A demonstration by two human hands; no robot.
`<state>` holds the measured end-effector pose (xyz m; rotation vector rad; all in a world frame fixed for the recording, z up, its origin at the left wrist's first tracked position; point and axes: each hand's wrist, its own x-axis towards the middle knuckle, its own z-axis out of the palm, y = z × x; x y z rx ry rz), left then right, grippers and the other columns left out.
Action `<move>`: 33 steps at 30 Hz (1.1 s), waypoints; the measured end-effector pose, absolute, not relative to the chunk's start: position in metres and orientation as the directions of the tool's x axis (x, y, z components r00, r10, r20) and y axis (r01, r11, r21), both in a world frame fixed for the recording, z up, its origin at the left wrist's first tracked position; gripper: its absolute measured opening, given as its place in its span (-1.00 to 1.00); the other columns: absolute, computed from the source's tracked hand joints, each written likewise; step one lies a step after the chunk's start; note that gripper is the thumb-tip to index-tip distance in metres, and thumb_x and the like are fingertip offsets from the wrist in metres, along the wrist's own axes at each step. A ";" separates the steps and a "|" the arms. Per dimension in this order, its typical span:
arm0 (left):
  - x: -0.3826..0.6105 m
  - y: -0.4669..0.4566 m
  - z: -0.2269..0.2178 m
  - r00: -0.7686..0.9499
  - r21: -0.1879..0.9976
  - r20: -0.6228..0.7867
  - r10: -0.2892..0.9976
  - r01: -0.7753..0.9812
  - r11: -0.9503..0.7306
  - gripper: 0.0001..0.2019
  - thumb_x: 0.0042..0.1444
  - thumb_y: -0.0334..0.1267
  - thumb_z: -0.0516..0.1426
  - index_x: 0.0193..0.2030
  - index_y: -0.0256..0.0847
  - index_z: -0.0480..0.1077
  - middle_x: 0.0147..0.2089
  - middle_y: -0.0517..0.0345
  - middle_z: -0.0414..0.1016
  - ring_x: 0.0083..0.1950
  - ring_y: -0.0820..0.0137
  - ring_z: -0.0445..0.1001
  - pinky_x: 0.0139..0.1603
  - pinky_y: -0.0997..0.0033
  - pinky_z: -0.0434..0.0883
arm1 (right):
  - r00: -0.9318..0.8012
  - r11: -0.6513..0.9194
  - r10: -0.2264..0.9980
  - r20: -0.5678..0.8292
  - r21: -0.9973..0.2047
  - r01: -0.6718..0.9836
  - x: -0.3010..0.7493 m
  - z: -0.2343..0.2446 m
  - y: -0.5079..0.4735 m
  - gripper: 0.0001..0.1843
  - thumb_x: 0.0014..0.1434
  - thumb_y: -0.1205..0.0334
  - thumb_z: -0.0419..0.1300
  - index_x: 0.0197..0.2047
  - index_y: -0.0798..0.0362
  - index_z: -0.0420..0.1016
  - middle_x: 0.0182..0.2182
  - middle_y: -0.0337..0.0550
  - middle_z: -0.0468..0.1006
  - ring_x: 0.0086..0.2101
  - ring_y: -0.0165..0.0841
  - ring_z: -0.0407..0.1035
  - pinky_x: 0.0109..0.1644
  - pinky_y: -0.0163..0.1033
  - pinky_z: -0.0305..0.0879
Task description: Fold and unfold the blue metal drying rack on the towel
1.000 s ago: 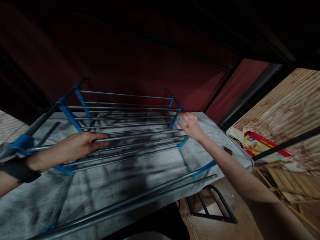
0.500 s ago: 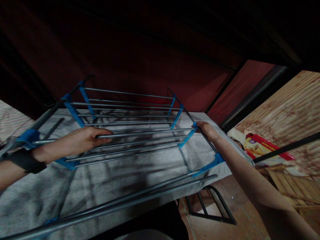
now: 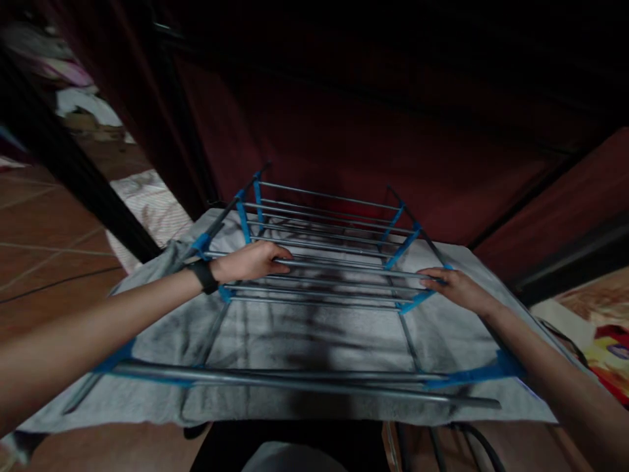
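Gripping one crossbar (image 3: 354,267) at two places, the hands stand well apart: the left hand (image 3: 253,260) closes around it near its left end, while the right hand (image 3: 457,288) pinches its right end beside a blue fitting mostly hidden behind the fingers. Whether that end is fully seated cannot be told. The tube rack (image 3: 319,247) lies between and beyond the hands on a grey cloth-covered surface (image 3: 354,337).

Much of the frame looks joined: beyond the hands, bars span between blue brackets (image 3: 401,249). What appears left is nearer the body, where a long tube (image 3: 344,388) crosses below both hands, its right tip sticking out free, seemingly unconnected. As for containers, a red and yellow box (image 3: 612,357) sits to the right of the right hand, cut off by the view; its contents cannot be seen.
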<state>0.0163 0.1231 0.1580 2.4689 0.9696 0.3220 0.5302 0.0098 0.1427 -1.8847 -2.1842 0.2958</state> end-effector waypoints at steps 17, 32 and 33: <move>-0.095 0.130 0.177 -0.049 0.986 -0.092 0.995 0.133 0.098 -0.56 -0.03 0.06 0.33 -0.13 -0.24 0.50 -0.24 0.00 0.57 -0.24 0.24 0.54 -0.22 0.29 0.51 | -0.081 0.083 0.996 0.025 -0.139 0.987 0.558 0.117 0.020 -0.40 0.27 -0.29 -0.06 0.14 -0.19 0.51 0.11 -0.23 0.55 0.04 -0.08 0.47 0.11 -0.06 0.39; -0.092 0.122 0.151 0.121 0.927 -0.355 0.927 -0.081 0.366 -0.78 -0.13 -0.46 0.36 -0.30 -0.36 0.50 -0.35 0.07 0.53 -0.43 0.37 0.56 -0.42 0.48 0.57 | -0.026 0.027 1.000 0.008 -0.216 0.976 0.573 0.110 0.026 -0.44 0.15 -0.40 0.01 0.06 -0.38 0.55 0.08 -0.35 0.56 0.02 -0.05 0.49 0.08 -0.01 0.43; -0.091 0.120 0.153 0.127 0.926 -0.355 0.926 -0.087 0.367 -0.77 -0.13 -0.47 0.36 -0.28 -0.35 0.50 -0.34 0.08 0.54 -0.43 0.38 0.56 -0.42 0.49 0.57 | -0.025 0.028 1.000 0.014 -0.222 0.975 0.574 0.109 0.026 -0.45 0.15 -0.39 0.02 0.06 -0.39 0.55 0.08 -0.34 0.56 0.03 -0.04 0.49 0.08 0.00 0.43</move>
